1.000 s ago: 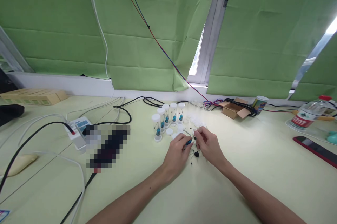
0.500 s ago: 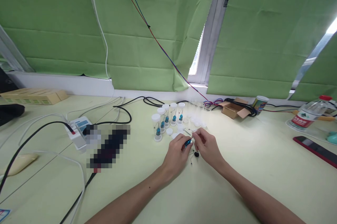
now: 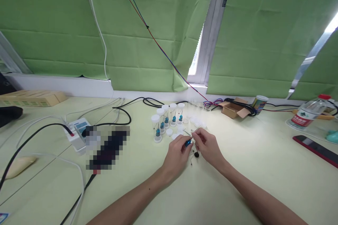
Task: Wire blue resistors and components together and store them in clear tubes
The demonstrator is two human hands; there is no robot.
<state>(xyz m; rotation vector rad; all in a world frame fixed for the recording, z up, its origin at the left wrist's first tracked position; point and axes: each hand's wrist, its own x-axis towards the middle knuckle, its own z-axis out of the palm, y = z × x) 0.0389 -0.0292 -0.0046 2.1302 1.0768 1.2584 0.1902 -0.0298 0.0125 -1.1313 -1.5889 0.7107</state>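
My left hand (image 3: 177, 153) is closed around a small shiny blue piece (image 3: 188, 143), low over the table. My right hand (image 3: 209, 146) meets it from the other side, thumb and finger pinched at the blue piece's upper end; whatever they grip is too small to name. Below the fingers lies a round black part (image 3: 196, 155) with thin wires. Several clear tubes with white caps (image 3: 157, 130) stand upright to the left, each with a blue piece and thin wires inside. Loose white caps (image 3: 169, 132) lie beside them.
A power strip (image 3: 76, 135) and black cables lie at left. Toward the back right stand an open cardboard box (image 3: 232, 109) with black cable, and a can (image 3: 260, 104). Farther right are a water bottle (image 3: 308, 112) and a red-edged phone (image 3: 317, 149).
The whole view has shifted very slightly. Both hands keep the same hold, fingertips together at the blue piece.
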